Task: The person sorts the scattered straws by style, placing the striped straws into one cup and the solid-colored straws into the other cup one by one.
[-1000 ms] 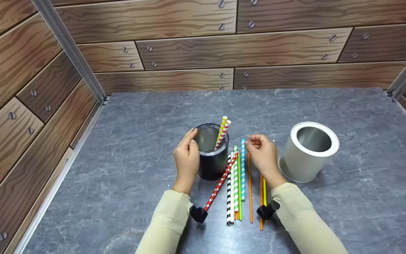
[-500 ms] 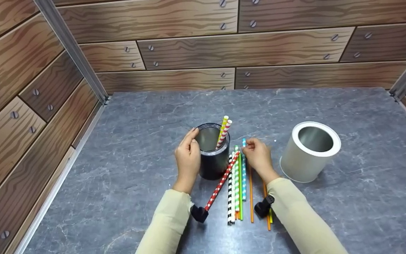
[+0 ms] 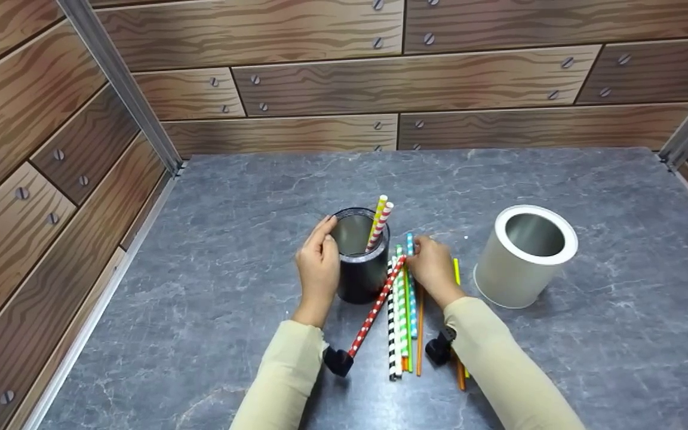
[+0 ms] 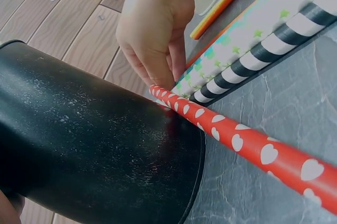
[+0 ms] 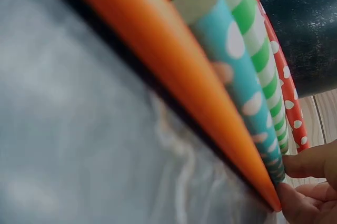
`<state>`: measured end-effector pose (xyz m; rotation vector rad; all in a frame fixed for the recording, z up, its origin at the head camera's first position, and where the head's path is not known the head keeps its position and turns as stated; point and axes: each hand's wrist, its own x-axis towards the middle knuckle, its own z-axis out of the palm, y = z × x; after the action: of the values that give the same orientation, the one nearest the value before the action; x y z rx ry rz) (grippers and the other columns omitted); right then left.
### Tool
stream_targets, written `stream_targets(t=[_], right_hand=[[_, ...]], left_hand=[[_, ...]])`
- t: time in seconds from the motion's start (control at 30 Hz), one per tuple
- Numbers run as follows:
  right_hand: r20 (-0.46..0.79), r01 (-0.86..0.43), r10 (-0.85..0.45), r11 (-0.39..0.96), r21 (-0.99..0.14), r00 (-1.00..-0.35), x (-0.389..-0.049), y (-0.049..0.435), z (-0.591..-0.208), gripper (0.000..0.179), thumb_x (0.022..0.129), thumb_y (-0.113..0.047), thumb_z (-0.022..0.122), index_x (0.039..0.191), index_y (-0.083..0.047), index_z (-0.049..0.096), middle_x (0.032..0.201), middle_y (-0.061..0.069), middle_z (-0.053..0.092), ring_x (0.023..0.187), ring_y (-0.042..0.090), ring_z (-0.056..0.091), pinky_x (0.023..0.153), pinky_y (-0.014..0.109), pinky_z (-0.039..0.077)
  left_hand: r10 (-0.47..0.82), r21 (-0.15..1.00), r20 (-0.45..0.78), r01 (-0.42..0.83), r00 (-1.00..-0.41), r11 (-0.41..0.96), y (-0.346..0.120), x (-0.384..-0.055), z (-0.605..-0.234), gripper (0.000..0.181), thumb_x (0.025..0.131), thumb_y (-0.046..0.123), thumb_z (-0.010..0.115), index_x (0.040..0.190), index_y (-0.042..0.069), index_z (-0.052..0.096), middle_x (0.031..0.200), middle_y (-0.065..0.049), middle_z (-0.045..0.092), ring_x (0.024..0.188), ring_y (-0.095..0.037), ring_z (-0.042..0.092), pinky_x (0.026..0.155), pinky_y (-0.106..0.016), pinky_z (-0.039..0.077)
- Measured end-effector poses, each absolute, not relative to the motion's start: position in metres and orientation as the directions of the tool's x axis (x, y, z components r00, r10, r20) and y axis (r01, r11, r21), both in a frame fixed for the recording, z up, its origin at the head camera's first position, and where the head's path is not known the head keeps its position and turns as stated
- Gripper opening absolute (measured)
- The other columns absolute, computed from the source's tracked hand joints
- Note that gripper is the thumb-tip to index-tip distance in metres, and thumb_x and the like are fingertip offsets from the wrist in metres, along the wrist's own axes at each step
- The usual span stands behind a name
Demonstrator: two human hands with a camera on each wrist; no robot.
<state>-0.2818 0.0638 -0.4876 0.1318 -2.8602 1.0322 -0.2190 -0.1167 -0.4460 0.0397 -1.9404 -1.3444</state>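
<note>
My left hand [image 3: 318, 263] rests against the left side of a black can [image 3: 361, 278], its fingertips at the rim. Two paper straws, one yellow and one red-striped [image 3: 380, 226], stand tilted inside that can. My right hand [image 3: 432, 266] reaches down to the straws lying at the can's right. Its thumb and a finger pinch a blue straw with white dots [image 5: 251, 100] in the right wrist view. An orange straw [image 5: 184, 77] lies alongside it. A red straw with white hearts [image 4: 226, 132] leans close by the can, its upper end by my right fingertips.
Black-and-white [image 3: 392, 334] and green-striped straws [image 3: 402, 304] lie left of the blue one. A yellow straw [image 3: 456, 272] shows beyond my right wrist. At the right stands a white can [image 3: 514, 275]. Wood-patterned walls [image 3: 296, 89] enclose the grey marbled table [image 3: 200, 286].
My right hand has moved left and slightly nearer, onto the blue straw. The orange straw beside it has shifted left. My left hand has stayed at the black can.
</note>
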Motion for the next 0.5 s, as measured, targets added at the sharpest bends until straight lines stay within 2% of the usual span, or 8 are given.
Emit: stream_targets(t=[0.17, 0.3, 0.4, 0.5], right_hand=[[0.102, -0.134, -0.091, 0.797, -0.589, -0.991, -0.2831, 0.0622, -0.4845, 0.009, 0.071, -0.004, 0.061, 0.079, 0.0, 0.059, 0.071, 0.014, 0.057, 0.069, 0.032, 0.053, 0.063, 0.043, 0.046], [0.141, -0.184, -0.124, 0.789, -0.587, -0.982, -0.2842, 0.0629, -0.4842, 0.006, 0.068, -0.003, 0.061, 0.072, 0.0, 0.057, 0.068, 0.016, 0.057, 0.066, 0.034, 0.052, 0.061, 0.045, 0.044], [0.111, -0.141, -0.091, 0.767, -0.626, -0.99, -0.2861, 0.0653, -0.4841, 0.007, 0.068, -0.003, 0.061, 0.074, 0.001, 0.059, 0.067, 0.013, 0.056, 0.066, 0.031, 0.051, 0.061, 0.042, 0.043], [0.031, -0.044, -0.031, 0.721, -0.692, -0.999, -0.2887, 0.0685, -0.4832, 0.017, 0.07, -0.005, 0.063, 0.084, 0.003, 0.065, 0.076, 0.015, 0.061, 0.073, 0.03, 0.054, 0.067, 0.038, 0.046]], left_hand=[[-0.428, 0.817, 0.554, 0.369, -0.714, 0.443, -0.1164, -0.2186, -0.4461, 0.032, 0.084, -0.003, 0.046, 0.107, -0.001, 0.068, 0.113, -0.014, 0.065, 0.109, -0.024, 0.06, 0.093, -0.037, 0.047], [-0.431, 0.82, 0.55, 0.363, -0.715, 0.443, -0.1164, -0.2185, -0.4454, 0.031, 0.084, -0.002, 0.046, 0.107, -0.001, 0.068, 0.113, -0.014, 0.065, 0.109, -0.024, 0.06, 0.094, -0.036, 0.047], [-0.428, 0.817, 0.554, 0.368, -0.714, 0.443, -0.1161, -0.219, -0.4453, 0.031, 0.085, -0.001, 0.046, 0.106, -0.002, 0.068, 0.113, -0.015, 0.065, 0.108, -0.025, 0.061, 0.093, -0.036, 0.047], [-0.427, 0.817, 0.556, 0.373, -0.713, 0.44, -0.1159, -0.2193, -0.4449, 0.031, 0.085, -0.002, 0.046, 0.106, -0.003, 0.068, 0.113, -0.015, 0.065, 0.108, -0.025, 0.061, 0.093, -0.036, 0.047]])
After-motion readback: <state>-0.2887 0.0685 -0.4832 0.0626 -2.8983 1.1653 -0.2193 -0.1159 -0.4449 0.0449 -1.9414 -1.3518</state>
